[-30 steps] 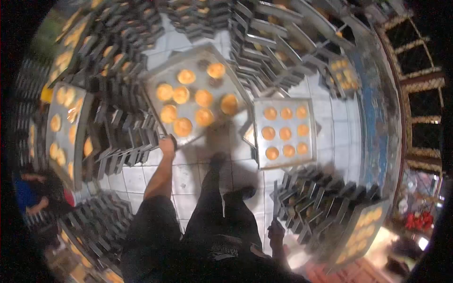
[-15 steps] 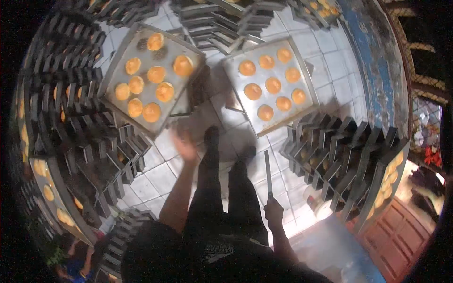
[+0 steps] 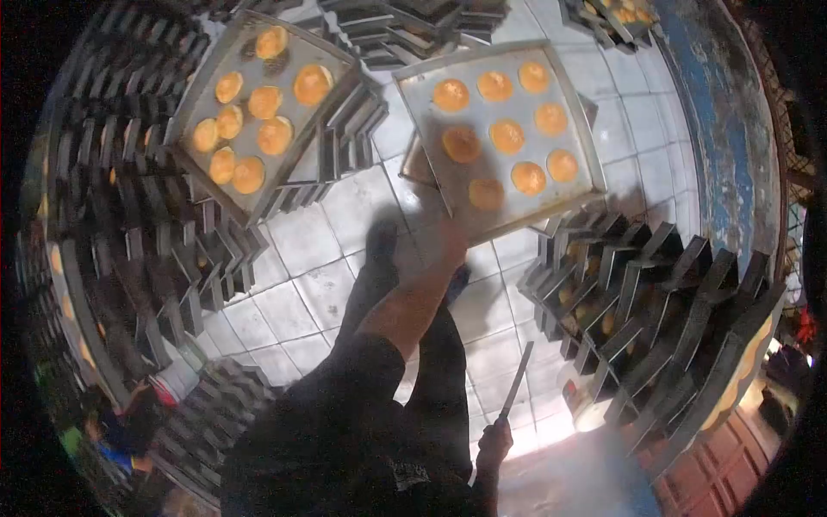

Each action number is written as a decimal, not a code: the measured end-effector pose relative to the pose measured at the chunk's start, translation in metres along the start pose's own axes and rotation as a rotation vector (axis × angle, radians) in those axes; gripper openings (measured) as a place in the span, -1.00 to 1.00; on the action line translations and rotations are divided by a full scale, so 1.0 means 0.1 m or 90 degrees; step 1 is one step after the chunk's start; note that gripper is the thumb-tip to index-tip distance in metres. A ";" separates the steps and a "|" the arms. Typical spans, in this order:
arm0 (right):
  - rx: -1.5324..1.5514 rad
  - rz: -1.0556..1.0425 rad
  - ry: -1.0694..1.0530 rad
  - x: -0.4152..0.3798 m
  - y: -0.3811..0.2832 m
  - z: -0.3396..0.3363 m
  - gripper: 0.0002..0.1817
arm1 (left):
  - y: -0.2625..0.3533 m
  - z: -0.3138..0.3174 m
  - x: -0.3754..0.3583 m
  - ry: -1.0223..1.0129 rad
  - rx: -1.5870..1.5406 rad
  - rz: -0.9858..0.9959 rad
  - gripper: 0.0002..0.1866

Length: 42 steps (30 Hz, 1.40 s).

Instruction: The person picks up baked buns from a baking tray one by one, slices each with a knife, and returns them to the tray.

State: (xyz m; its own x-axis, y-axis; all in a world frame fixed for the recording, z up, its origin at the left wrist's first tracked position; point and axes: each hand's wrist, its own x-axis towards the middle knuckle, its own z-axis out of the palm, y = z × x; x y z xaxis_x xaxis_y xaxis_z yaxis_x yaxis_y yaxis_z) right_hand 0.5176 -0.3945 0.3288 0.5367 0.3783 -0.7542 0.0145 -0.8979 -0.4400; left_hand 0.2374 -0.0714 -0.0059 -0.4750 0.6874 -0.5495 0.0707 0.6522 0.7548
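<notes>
My left hand (image 3: 454,234) reaches across to the near-left corner of the right baking tray (image 3: 579,203). It is blurred, and I cannot make out whether its fingers grip the rim. Round golden-brown buns (image 3: 506,136) sit in rows on that tray, and a shadow falls over the nearest ones. Low at the right, my right hand (image 3: 494,441) is closed round the handle of a long, narrow flat-bladed tool (image 3: 519,379), blade pointing up and away. To the left, another baking tray (image 3: 191,102) of buns (image 3: 264,102) tops a stack, with a dark patch near its far end.
Stacked metal trays (image 3: 646,284) rise at the right, with more stacks (image 3: 129,198) along the left and at the back. Underfoot is white tiled floor (image 3: 323,293). A worn blue wall (image 3: 715,112) runs along the right. Part of another person (image 3: 116,439) shows at lower left.
My left hand has swung from the left tray's near side rightward to the right tray's near corner. The right hand still holds the blade, now tilted more to the right. The view has shifted.
</notes>
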 end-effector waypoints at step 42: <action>-0.117 -0.272 -0.232 -1.95 -2.40 2.81 -0.80 | 0.19 -8.15 0.93 0.283 0.308 -0.070 -0.55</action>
State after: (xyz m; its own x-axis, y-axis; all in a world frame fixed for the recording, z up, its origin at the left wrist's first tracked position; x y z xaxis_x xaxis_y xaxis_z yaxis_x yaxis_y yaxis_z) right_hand 0.1723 -0.1899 0.4442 0.1278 0.7385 -0.6621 0.3287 -0.6614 -0.6742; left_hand -0.5208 -0.2554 0.2498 -0.8113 0.4787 -0.3356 0.3378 0.8524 0.3992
